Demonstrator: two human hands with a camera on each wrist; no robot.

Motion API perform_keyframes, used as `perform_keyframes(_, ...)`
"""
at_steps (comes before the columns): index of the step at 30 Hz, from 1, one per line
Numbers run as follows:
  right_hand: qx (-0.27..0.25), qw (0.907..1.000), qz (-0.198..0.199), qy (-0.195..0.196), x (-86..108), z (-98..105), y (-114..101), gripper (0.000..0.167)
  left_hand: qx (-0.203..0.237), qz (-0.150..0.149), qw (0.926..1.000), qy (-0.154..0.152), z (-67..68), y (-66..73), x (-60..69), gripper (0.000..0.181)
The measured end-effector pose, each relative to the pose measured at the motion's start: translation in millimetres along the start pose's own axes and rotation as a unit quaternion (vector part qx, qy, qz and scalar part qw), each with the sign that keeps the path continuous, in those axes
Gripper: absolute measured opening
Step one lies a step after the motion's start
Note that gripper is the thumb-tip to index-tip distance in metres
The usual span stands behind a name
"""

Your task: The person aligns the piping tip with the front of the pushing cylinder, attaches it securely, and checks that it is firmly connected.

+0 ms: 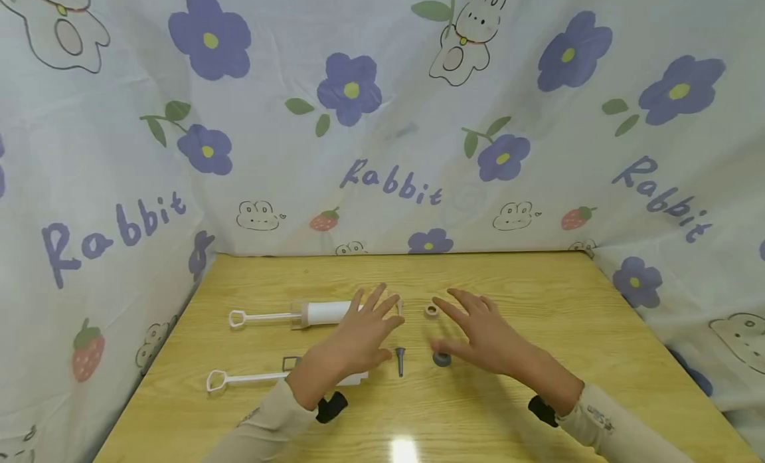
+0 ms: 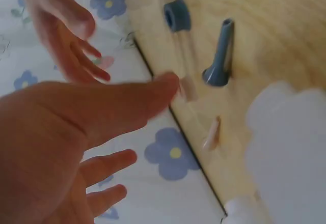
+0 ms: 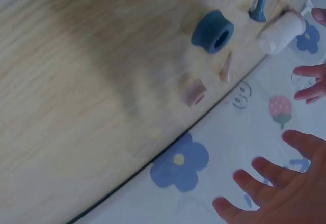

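My left hand (image 1: 358,337) hovers over the table with its fingers spread, holding nothing. Below it lies a white-barrelled syringe-like tool (image 1: 329,313) with a beige collar and a looped plunger handle. A second one (image 1: 257,378) lies nearer, partly hidden by my left hand and wrist. My right hand (image 1: 493,337) is also raised with spread fingers and holds nothing. Nearest to it are a grey ring cap (image 3: 213,32) and a beige ring cap (image 1: 431,311). Between the hands lie a grey cone nozzle (image 2: 220,56) and a small beige nozzle (image 2: 212,135).
The wooden table (image 1: 508,277) ends at a patterned cloth (image 1: 394,131) that hangs behind and along both sides. A light reflection shines at the table's near middle. Dark straps circle both wrists.
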State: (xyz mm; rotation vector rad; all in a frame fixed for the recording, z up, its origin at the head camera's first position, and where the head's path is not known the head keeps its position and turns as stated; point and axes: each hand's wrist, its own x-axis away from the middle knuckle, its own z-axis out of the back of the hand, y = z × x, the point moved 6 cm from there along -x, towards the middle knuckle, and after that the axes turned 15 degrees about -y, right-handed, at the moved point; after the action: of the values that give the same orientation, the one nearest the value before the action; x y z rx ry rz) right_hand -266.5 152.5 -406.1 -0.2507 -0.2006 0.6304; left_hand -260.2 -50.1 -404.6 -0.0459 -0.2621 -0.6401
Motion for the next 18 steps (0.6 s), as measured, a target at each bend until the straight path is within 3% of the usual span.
perform_keyframes(5,0.062,0.9971,0.018,-0.041,-6.4,-20,-7,0.055,-0.103,0.003,0.9943,-0.028,-18.1,17.8,-15.2,0.039)
perform_keyframes(10,0.115,0.9918,0.025,-0.051,-10.8,-36,-9,0.044,-0.182,0.008,0.9830,-0.020,-27.9,31.5,-26.0,0.035)
perform_keyframes(14,0.123,0.9906,0.027,-0.052,-11.4,-43,-10,0.039,-0.218,0.012,0.9758,-0.016,-33.1,37.1,-29.6,0.031)
perform_keyframes(18,0.130,0.9896,0.037,-0.049,-11.9,-47,-12,0.033,-0.224,0.018,0.9739,-0.028,-40.0,37.5,-30.8,0.031)
